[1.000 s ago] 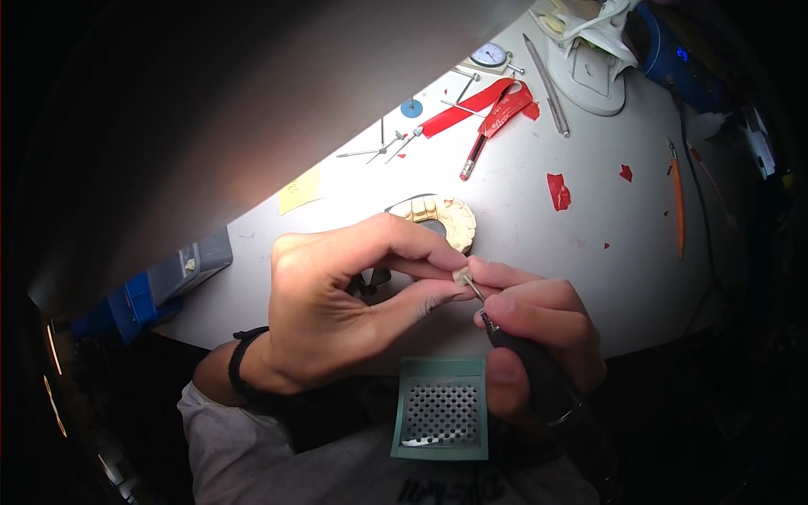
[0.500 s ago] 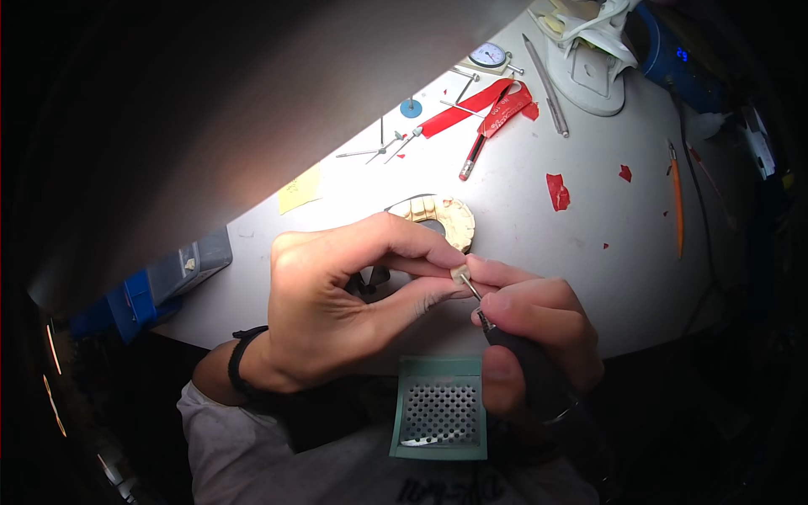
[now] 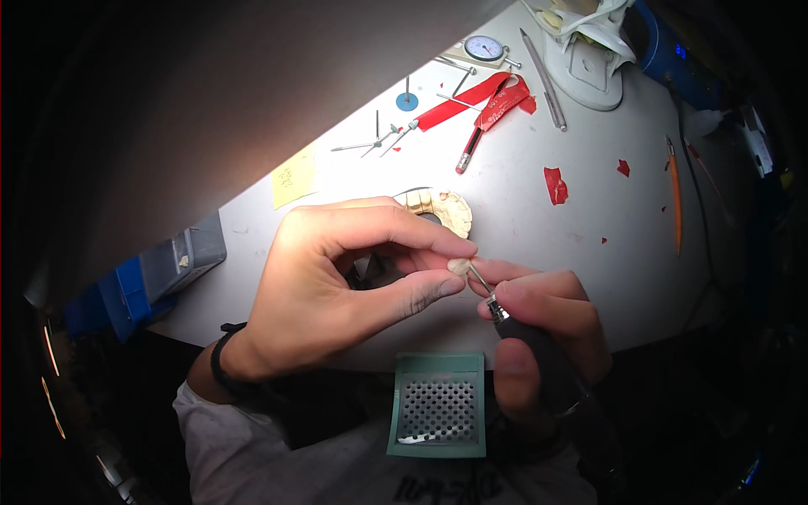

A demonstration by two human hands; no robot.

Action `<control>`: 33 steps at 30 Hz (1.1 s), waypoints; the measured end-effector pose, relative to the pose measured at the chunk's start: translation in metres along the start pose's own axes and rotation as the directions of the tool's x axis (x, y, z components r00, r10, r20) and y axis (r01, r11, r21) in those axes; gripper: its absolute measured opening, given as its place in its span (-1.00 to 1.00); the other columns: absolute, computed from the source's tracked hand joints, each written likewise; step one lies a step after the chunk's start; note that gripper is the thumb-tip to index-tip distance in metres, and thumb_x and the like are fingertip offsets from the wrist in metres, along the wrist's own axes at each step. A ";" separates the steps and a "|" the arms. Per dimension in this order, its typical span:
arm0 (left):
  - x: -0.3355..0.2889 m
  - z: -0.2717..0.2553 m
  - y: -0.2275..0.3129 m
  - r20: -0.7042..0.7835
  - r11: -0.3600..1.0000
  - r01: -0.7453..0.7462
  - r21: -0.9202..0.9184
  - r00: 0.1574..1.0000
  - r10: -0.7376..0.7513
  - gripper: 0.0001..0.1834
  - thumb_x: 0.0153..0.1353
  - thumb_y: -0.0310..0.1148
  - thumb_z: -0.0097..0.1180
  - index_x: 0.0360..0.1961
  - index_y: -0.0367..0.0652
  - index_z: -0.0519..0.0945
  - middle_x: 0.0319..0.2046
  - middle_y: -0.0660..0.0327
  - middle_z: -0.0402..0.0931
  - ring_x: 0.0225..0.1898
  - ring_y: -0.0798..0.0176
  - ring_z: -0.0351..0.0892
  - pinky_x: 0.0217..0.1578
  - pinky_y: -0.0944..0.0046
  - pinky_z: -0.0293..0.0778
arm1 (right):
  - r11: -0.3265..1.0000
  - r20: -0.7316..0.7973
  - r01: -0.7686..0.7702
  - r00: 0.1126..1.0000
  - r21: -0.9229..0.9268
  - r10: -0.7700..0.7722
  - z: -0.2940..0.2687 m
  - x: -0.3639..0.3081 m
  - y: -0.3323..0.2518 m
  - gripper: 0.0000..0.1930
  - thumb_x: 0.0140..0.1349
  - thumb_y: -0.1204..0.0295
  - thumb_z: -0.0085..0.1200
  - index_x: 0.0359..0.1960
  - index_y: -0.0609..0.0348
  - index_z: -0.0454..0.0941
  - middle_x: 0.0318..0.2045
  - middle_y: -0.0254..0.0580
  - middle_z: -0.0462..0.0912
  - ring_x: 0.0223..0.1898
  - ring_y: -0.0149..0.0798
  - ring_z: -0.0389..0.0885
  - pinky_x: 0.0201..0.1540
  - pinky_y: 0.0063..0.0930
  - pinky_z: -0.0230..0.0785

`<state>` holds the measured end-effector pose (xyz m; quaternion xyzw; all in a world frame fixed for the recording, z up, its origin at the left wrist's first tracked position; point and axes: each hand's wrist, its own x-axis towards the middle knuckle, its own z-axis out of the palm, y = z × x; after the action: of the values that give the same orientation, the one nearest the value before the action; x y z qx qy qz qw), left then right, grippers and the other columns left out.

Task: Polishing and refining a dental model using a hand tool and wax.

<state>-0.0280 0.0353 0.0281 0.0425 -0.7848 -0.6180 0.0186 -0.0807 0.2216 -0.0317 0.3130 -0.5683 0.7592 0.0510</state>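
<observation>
Between the thumb and forefinger of my left hand [image 3: 337, 273] is a small off-white dental crown [image 3: 459, 266]. My right hand [image 3: 547, 316] grips a dark rotary handpiece [image 3: 539, 358] like a pen. The handpiece's thin metal bur [image 3: 481, 279] points up and to the left, its tip at the crown; whether it touches cannot be made out. Fingertips of both hands are close together there. Behind my left hand lies a cream dental arch model [image 3: 450, 210], partly hidden by the fingers.
A green-framed perforated metal tray [image 3: 480, 404] sits below the hands at the table's near edge. Farther back are a dial gauge [image 3: 484, 48], red articulating strips [image 3: 505, 101], a pencil [image 3: 465, 160] and several burs. A large lamp shade [image 3: 210, 101] covers the upper left.
My left hand has shifted slightly left and the crown is turned to another angle. The handpiece has moved slightly to the right. My view has shifted a little.
</observation>
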 end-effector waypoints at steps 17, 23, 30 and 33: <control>0.000 -0.001 -0.002 0.010 0.998 -0.045 0.038 0.999 0.045 -0.78 0.17 -0.62 0.34 -0.13 -0.28 0.74 -0.31 0.19 0.67 -0.30 0.42 0.62 -0.25 0.42 0.52 | 0.998 0.115 -0.030 0.993 -0.048 0.036 -0.005 0.006 -0.005 -0.79 0.09 0.56 0.27 -0.23 0.40 0.62 -0.38 0.03 0.69 -0.26 -0.02 0.79 -0.18 -0.32 0.70; 0.000 0.000 -0.003 -0.013 1.000 -0.007 0.011 1.000 0.007 -0.78 0.17 -0.61 0.35 -0.14 -0.29 0.74 -0.31 0.18 0.68 -0.30 0.42 0.62 -0.25 0.43 0.52 | 0.996 0.103 -0.047 0.993 -0.080 0.055 -0.003 0.005 -0.006 -0.79 0.10 0.57 0.26 -0.22 0.40 0.63 -0.37 0.01 0.70 -0.26 -0.04 0.79 -0.19 -0.34 0.69; 0.001 0.000 -0.001 -0.003 1.000 -0.010 0.006 1.000 0.010 -0.78 0.17 -0.60 0.36 -0.14 -0.29 0.74 -0.31 0.18 0.68 -0.30 0.42 0.63 -0.25 0.43 0.52 | 0.997 0.090 -0.035 0.995 -0.063 0.041 -0.004 0.005 -0.005 -0.78 0.10 0.57 0.26 -0.21 0.40 0.63 -0.36 0.02 0.71 -0.25 -0.05 0.79 -0.17 -0.34 0.69; 0.000 0.000 -0.003 -0.012 1.000 -0.005 0.001 1.000 0.005 -0.78 0.17 -0.60 0.36 -0.14 -0.29 0.74 -0.31 0.17 0.68 -0.30 0.42 0.63 -0.25 0.43 0.53 | 0.997 0.097 -0.051 0.994 -0.054 0.056 -0.003 0.004 -0.004 -0.79 0.11 0.57 0.26 -0.21 0.41 0.63 -0.36 0.02 0.71 -0.24 -0.05 0.79 -0.16 -0.34 0.69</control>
<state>-0.0282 0.0350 0.0248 0.0445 -0.7851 -0.6173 0.0249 -0.0834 0.2244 -0.0265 0.3332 -0.5977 0.7292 0.0105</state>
